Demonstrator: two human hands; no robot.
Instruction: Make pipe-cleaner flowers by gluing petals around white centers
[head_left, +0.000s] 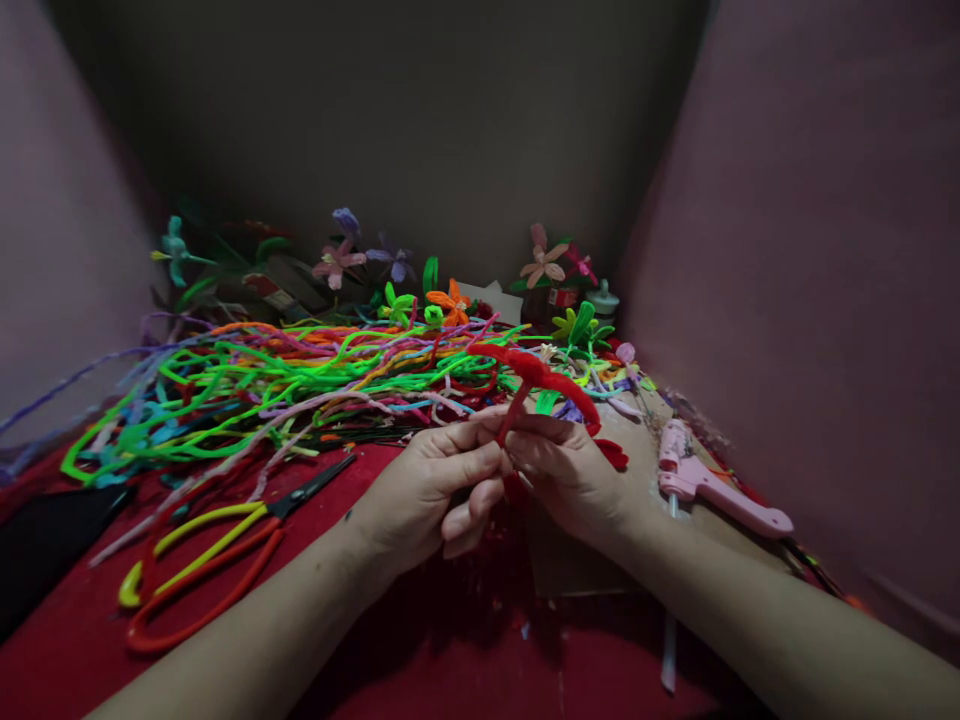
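Between my two hands is a red pipe cleaner point(551, 378), bent into loops above my fingers. My left hand point(450, 480) is closed, its thumb and forefinger pinching the lower end of the red piece. Right beside it, my right hand point(566, 470) grips the same piece, with thumb and fingers pressed together. Fingertips of both hands meet, so the exact spot they pinch is partly hidden. Another red loop point(615, 455) shows just past the right knuckles; whether it joins the held piece I cannot tell.
A heap of colourful pipe cleaners point(300, 375) lies behind my hands. Scissors point(217, 560) with yellow and orange handles rest at left, near a black object point(60, 540). A pink glue gun point(705, 485) lies on cardboard point(637, 425) at right. Pipe-cleaner flowers point(544, 262) stand at the back.
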